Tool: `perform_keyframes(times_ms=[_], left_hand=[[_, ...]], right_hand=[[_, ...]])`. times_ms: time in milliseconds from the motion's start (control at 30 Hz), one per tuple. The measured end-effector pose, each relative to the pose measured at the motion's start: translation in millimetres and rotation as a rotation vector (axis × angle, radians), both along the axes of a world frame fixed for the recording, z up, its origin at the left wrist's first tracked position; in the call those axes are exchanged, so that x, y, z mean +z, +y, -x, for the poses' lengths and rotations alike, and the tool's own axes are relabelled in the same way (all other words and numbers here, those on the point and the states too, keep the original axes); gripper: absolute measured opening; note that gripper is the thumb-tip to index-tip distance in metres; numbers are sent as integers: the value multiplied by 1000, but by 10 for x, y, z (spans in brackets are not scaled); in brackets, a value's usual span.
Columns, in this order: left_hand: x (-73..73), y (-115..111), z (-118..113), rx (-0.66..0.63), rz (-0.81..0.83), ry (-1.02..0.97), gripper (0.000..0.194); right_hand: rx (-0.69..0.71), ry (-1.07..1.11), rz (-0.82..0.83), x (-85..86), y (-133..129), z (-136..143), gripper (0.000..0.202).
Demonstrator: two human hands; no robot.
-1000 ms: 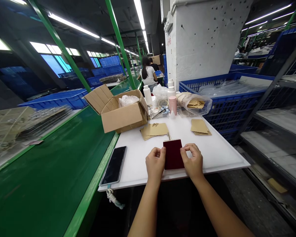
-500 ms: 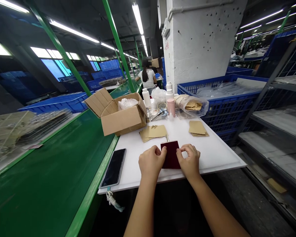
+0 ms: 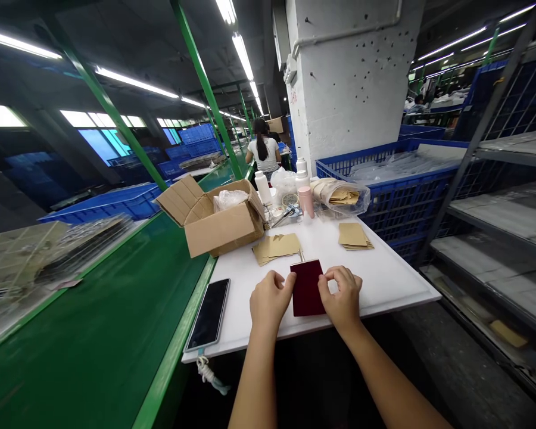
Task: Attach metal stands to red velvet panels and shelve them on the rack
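Observation:
A dark red, velvet-looking flat pad (image 3: 308, 292) lies near the front edge of the white table, with a small thin pale piece (image 3: 301, 256) sticking out past its far edge. At the pad's left edge is my left hand (image 3: 268, 298), fingers curled and thumb tip by the upper left corner. My right hand (image 3: 343, 295) is at the right edge, thumb and forefinger closed in a pinch. Whatever the fingertips hold is too small or hidden to make out. Just beyond lie brown paper envelopes (image 3: 277, 247) in a loose fan.
A phone (image 3: 209, 313) lies at the left. Another stack of brown envelopes (image 3: 354, 235) is at the right. Behind stand an open cardboard box (image 3: 218, 229), bottles (image 3: 306, 201) and a bag of envelopes (image 3: 342, 196). A green conveyor (image 3: 116, 298) runs alongside; a co-worker (image 3: 264, 152) sits ahead.
The camera view has shifted slightly, so the table and pad appear a little lower. My hands stay at the pad's two sides, with the right fingers slightly higher relative to it.

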State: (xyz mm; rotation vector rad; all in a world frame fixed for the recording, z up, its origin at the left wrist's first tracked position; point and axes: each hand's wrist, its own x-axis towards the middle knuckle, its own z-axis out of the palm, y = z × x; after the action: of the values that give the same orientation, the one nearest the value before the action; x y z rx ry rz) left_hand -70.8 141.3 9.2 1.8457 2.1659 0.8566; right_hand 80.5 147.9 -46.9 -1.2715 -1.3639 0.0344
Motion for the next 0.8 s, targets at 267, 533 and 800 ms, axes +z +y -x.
perform_keyframes(times_ms=[267,533,800], left_hand=[[87,218,-180,-425,-394,-49,13],[0,250,-206,-381,-389,-170,12],[2,236,-250,-343,-412,-135,11]], right_hand=[[8,-129,-69,177,-180,44,12],[-11,-109,3,45,-63,-56,15],[37,-27,62,-28,37,-77,19]])
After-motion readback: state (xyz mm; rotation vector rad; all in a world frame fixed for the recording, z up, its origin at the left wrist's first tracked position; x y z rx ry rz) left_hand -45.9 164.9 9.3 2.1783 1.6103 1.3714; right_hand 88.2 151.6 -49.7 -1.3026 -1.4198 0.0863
